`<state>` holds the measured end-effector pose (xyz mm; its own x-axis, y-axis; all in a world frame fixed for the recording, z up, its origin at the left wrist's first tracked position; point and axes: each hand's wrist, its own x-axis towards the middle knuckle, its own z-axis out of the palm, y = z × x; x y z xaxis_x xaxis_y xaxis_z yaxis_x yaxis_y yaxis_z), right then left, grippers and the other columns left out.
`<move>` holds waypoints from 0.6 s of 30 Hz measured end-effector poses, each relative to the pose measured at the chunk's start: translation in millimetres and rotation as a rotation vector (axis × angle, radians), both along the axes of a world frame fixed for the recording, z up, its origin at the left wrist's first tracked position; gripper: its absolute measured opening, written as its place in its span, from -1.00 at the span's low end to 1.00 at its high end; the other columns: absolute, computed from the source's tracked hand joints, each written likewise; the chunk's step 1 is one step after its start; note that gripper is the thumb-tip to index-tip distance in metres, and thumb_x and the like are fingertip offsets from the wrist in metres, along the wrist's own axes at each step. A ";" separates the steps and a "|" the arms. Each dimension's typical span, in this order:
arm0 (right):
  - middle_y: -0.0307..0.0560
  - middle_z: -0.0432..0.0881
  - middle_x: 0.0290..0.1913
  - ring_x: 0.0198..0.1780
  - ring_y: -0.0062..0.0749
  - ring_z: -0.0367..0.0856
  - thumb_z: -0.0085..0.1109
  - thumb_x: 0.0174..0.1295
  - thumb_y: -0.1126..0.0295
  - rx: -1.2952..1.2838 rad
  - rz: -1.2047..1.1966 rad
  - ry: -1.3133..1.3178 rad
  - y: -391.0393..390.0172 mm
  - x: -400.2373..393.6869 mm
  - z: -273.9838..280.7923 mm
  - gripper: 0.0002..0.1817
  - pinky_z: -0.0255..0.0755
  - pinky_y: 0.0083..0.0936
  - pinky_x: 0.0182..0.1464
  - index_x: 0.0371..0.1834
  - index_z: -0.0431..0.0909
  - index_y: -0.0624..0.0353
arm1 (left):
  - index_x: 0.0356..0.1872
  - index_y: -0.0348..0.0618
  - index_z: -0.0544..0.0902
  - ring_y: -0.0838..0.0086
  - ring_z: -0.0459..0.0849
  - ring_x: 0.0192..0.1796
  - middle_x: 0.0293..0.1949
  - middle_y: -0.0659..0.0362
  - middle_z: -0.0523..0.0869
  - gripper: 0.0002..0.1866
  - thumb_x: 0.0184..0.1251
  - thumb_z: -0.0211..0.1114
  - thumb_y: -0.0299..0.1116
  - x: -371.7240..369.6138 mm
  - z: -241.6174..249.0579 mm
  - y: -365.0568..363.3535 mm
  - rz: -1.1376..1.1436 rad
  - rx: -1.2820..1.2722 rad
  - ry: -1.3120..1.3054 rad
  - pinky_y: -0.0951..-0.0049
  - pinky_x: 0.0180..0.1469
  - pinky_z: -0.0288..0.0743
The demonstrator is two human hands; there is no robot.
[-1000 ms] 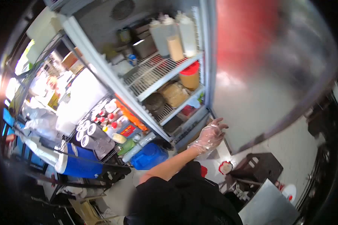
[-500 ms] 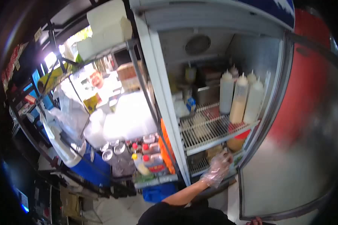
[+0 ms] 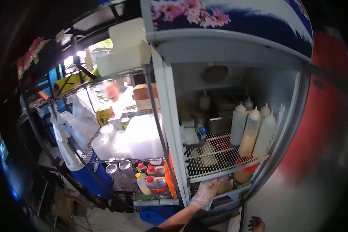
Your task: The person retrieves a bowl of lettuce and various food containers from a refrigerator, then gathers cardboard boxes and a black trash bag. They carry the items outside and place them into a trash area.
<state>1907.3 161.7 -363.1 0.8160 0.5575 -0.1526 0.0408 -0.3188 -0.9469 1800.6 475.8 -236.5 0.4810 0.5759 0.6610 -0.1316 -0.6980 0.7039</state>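
Note:
My left hand (image 3: pixel 205 193), in a clear plastic glove, reaches under the front edge of the white wire shelf (image 3: pixel 216 172) in an open fridge. Its fingertips lie against a tan, wrapped-looking item (image 3: pixel 225 186), partly covered by the hand; whether they grip it I cannot make out. Right of this item, below the shelf, is a red-lidded tub (image 3: pixel 243 176) with brown contents. Down at the frame's bottom edge, my bare right hand (image 3: pixel 256 224) holds nothing, fingers apart, close to the fridge door (image 3: pixel 294 185).
Several squeeze bottles (image 3: pixel 248 137) crowd the shelf's right side, with a metal container (image 3: pixel 219 125) behind. Left of the fridge, a wire rack (image 3: pixel 154 104) carries clear plastic containers (image 3: pixel 143 135) and jugs with red caps (image 3: pixel 155 181). Beyond the rack a person (image 3: pixel 113 92) is visible.
My left hand has shifted left along the lower fridge space to the tan item. My right hand has come further into view with fingers spread. The camera view has tilted upward.

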 end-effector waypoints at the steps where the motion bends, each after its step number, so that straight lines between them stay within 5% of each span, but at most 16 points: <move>1: -0.03 0.64 -0.14 -0.29 -0.41 0.62 -0.11 0.35 0.28 0.026 0.043 0.031 -1.4 10.5 -19.7 -0.65 0.53 -0.50 -0.34 0.15 0.45 0.10 | -0.39 -0.04 0.63 0.28 0.30 -0.65 -0.64 0.12 0.28 -0.90 0.13 0.27 -0.55 -0.1 -28.7 7.5 0.123 0.347 0.213 0.37 -0.62 0.22; 2: -0.05 0.65 -0.18 -0.32 -0.43 0.62 -0.12 0.34 0.28 0.043 0.086 0.067 -6.1 20.2 -40.7 -0.66 0.52 -0.51 -0.36 0.11 0.48 0.08 | -0.13 0.00 0.65 0.30 0.39 -0.64 -0.63 0.12 0.24 -0.73 0.14 0.22 -0.54 -3.3 -39.4 3.7 0.097 0.334 0.312 0.32 -0.61 0.24; 3: -0.05 0.65 -0.18 -0.32 -0.43 0.62 -0.12 0.34 0.28 0.043 0.108 0.057 -8.1 30.7 -67.9 -0.66 0.52 -0.51 -0.36 0.11 0.48 0.08 | -0.31 -0.06 0.62 0.18 0.43 -0.59 -0.65 0.03 0.32 -0.93 0.23 0.19 -0.42 -9.6 -30.0 -8.2 0.042 0.192 0.303 0.29 -0.56 0.30; 5: -0.10 0.65 -0.19 -0.35 -0.44 0.61 -0.18 0.34 0.25 -0.007 0.181 0.215 -13.6 53.7 -114.5 -0.65 0.49 -0.48 -0.40 0.10 0.49 0.02 | -0.49 -0.12 0.59 0.06 0.47 -0.54 -0.66 -0.07 0.40 -0.80 0.32 0.17 -0.30 -27.9 -26.0 -27.1 0.003 0.044 0.280 0.25 -0.50 0.37; 7: -0.09 0.63 -0.16 -0.31 -0.42 0.58 -0.18 0.34 0.25 -0.067 0.213 0.242 -16.9 54.4 -117.9 -0.65 0.46 -0.46 -0.35 0.11 0.48 0.03 | -0.22 -0.15 0.66 0.23 0.56 -0.49 -0.61 0.05 0.43 -0.70 0.38 0.00 -0.22 -53.3 -45.5 -41.3 0.217 0.707 0.654 0.31 -0.39 0.45; 8: -0.08 0.62 -0.15 -0.29 -0.40 0.56 -0.18 0.34 0.25 -0.092 0.221 0.237 -17.6 50.8 -118.9 -0.65 0.45 -0.45 -0.33 0.11 0.48 0.03 | -0.22 -0.15 0.66 0.23 0.56 -0.49 -0.61 0.05 0.43 -0.70 0.38 0.00 -0.22 -63.8 -50.7 -44.2 0.231 0.705 0.653 0.31 -0.39 0.45; 10: -0.07 0.59 -0.12 -0.24 -0.38 0.54 -0.19 0.35 0.25 -0.121 0.234 0.210 -19.9 39.2 -112.7 -0.64 0.41 -0.42 -0.28 0.11 0.48 0.04 | -0.30 -0.25 0.67 0.11 0.64 -0.29 -0.46 -0.04 0.63 -0.44 0.41 -0.14 0.05 -92.2 -59.4 -48.7 -0.007 -0.160 1.015 0.26 -0.17 0.50; 12: -0.06 0.57 -0.09 -0.20 -0.36 0.51 -0.19 0.35 0.24 -0.145 0.242 0.165 -25.0 23.7 -107.3 -0.64 0.38 -0.40 -0.24 0.11 0.48 0.05 | -0.32 -0.31 0.66 -0.01 0.63 -0.16 -0.30 -0.14 0.68 -0.27 0.37 -0.24 0.21 -134.1 -153.5 -22.4 -0.045 -0.394 1.192 0.19 -0.07 0.48; 15: -0.04 0.53 -0.04 -0.14 -0.33 0.46 -0.19 0.35 0.24 -0.196 0.226 0.061 -37.7 -2.8 -102.4 -0.63 0.34 -0.36 -0.17 0.12 0.47 0.06 | -0.30 -0.32 0.66 -0.05 0.61 -0.06 -0.20 -0.23 0.64 -0.28 0.32 -0.19 0.22 -236.0 -242.4 -14.7 0.190 -0.417 1.254 0.10 0.00 0.43; 16: -0.03 0.52 -0.02 -0.12 -0.32 0.45 -0.20 0.35 0.23 -0.220 0.213 0.015 -44.2 -14.1 -102.9 -0.63 0.32 -0.35 -0.15 0.12 0.47 0.07 | -0.08 -0.35 0.59 -0.03 0.50 0.14 -0.02 -0.22 0.58 -0.27 0.28 -0.14 0.24 -277.6 -253.7 -20.0 0.264 -0.633 1.252 0.14 0.15 0.37; 17: -0.03 0.51 -0.01 -0.10 -0.31 0.44 -0.20 0.35 0.23 -0.250 0.199 -0.037 -51.3 -26.0 -103.9 -0.63 0.31 -0.33 -0.13 0.12 0.47 0.07 | -0.11 -0.32 0.63 0.04 0.65 -0.07 -0.16 -0.19 0.66 -0.37 0.34 -0.11 0.12 -317.7 -285.8 -21.7 0.433 -0.632 1.300 0.16 -0.06 0.51; 18: -0.02 0.50 0.01 -0.08 -0.30 0.42 -0.20 0.35 0.23 -0.282 0.181 -0.094 -58.0 -39.5 -104.9 -0.62 0.29 -0.32 -0.11 0.12 0.47 0.08 | -0.11 -0.32 0.63 0.04 0.65 -0.08 -0.16 -0.19 0.66 -0.38 0.34 -0.11 0.11 -355.2 -297.6 -23.5 0.478 -0.695 1.337 0.16 -0.07 0.51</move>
<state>1867.8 103.7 -468.0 0.7256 0.6411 -0.2499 0.2039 -0.5472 -0.8118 1445.4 452.4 -534.1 0.1688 0.8366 -0.5211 0.9496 0.0037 0.3134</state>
